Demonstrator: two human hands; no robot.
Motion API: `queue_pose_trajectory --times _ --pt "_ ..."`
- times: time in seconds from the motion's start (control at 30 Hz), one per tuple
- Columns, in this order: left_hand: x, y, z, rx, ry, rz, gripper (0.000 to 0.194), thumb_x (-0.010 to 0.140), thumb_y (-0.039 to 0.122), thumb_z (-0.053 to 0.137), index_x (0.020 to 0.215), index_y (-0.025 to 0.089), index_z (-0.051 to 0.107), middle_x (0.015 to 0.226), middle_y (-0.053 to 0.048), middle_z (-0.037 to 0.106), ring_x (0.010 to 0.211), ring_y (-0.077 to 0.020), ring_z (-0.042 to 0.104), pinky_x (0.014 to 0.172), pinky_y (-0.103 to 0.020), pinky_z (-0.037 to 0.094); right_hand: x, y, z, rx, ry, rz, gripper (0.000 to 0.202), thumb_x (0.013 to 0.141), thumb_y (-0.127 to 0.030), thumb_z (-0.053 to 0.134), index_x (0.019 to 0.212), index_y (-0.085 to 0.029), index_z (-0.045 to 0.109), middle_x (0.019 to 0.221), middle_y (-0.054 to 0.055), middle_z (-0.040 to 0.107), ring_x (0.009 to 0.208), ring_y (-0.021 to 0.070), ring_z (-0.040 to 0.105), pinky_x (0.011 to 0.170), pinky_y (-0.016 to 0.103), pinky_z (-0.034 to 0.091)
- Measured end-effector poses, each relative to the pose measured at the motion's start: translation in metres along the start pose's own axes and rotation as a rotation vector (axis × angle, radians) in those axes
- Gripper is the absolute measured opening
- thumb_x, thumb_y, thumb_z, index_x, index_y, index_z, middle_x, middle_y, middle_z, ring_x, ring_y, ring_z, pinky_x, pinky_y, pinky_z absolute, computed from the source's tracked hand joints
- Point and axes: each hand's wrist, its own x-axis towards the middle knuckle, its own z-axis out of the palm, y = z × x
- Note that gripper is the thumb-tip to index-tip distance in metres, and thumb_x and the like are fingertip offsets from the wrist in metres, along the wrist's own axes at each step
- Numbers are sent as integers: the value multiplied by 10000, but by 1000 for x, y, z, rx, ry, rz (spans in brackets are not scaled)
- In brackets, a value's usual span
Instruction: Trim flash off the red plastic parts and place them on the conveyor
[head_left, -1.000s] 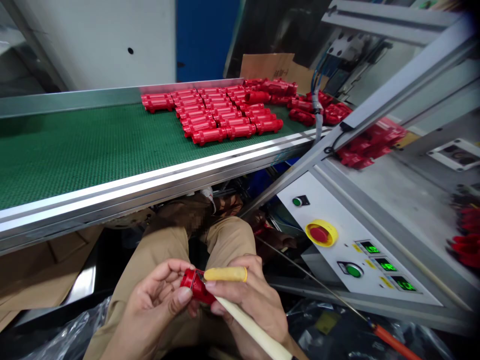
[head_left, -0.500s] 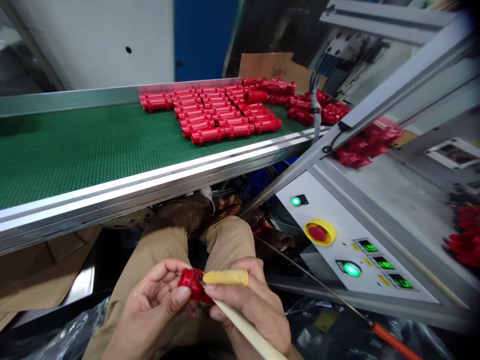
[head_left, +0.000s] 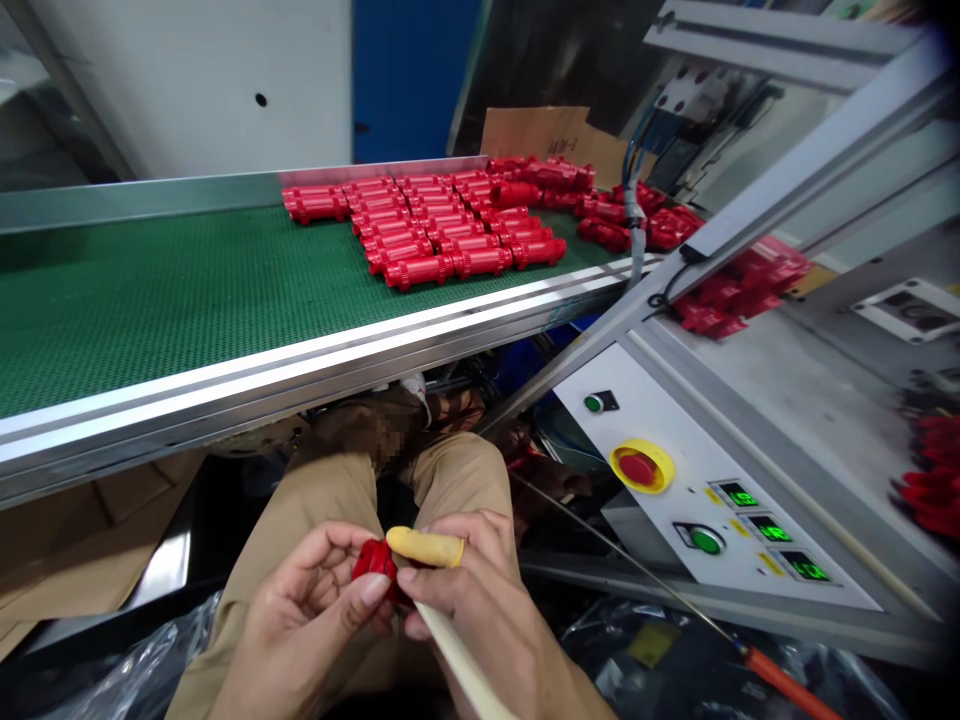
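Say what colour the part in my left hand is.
The part is red, clearest in the head view.

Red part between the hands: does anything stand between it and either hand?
Nothing visible blocks the left hand, which holds the red part. For the right hand, only what it carries is in between: a yellow finger cover and a cream-handled tool, whose tip is hidden.

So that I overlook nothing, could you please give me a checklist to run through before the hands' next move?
1. Red part gripped in the left hand: ok.
2. Pale-handled tool gripped in the right hand: ok.
3. Yellow finger cover worn on the right hand: ok.
4. Tool's tip placed properly against the red part: cannot tell, hidden.
5. Red pieces on the green belt apart from both hands: ok.
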Motion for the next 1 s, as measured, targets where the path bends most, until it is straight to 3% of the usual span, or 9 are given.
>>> queue_pose_trajectory --times 0.1,0.2,0.33,0.47,0.63,0.73,0.8,0.87,1.0 --pt "0 0 0 -17 5 13 218 804 335 876 895 184 748 714 -30 745 616 -170 676 615 -273 582 -3 2 5 -113 -70 -41 289 1044 -125 572 1289 -271 619 1167 62 767 1112 264 631 1013 487 446" --pt "0 1 -2 -37 -6 -4 222 805 327 877 911 182 746 711 -32 754 604 -169 686 616 -273 590 -9 1 14 -21 48 18 270 1054 -157 561 1269 -294 651 1169 63 756 1118 267 628 987 466 481" --pt "1 4 -3 -83 -39 -9 247 800 355 879 924 181 755 746 -53 779 613 -177 703 625 -277 602 -12 0 16 442 332 267 155 1034 -388 646 1120 -277 714 1145 80 742 1065 257 698 891 385 570" --pt "1 7 1 -148 -7 -53 319 762 398 904 939 176 758 736 -46 767 583 -169 686 602 -269 586 -14 3 6 831 345 405 191 997 -413 699 1110 -261 728 1117 90 774 1084 248 742 941 362 586" --pt "2 7 2 -222 -71 -77 317 786 382 888 980 164 764 752 -52 758 598 -158 677 592 -250 578 -12 6 3 1100 397 404 137 985 -375 716 1087 -287 740 1079 49 794 1063 192 759 980 301 583" --pt "3 7 -1 -253 -98 -86 305 803 390 873 978 163 771 769 -52 750 599 -150 670 588 -244 580 -13 9 -6 1196 365 390 144 970 -418 719 1060 -306 732 1025 44 787 1014 215 758 951 353 598" --pt "5 7 -3 -233 -93 -59 283 815 381 861 989 175 775 808 -59 762 622 -161 680 596 -255 594 -15 13 -18 1142 349 390 164 949 -450 733 1005 -296 731 979 54 763 934 226 738 846 363 610" --pt "5 7 -6 -180 -48 14 270 800 360 875 997 201 781 844 -64 787 652 -179 704 612 -263 610 -17 16 -28 896 349 444 150 956 -418 734 972 -269 741 871 46 716 782 189 687 701 298 581" --pt "4 8 -10 -66 62 154 296 711 305 943 967 245 807 932 -66 843 680 -194 755 684 -260 635 -20 17 -22 500 193 756 301 985 -484 699 937 -188 723 678 -11 631 501 87 544 469 184 422"
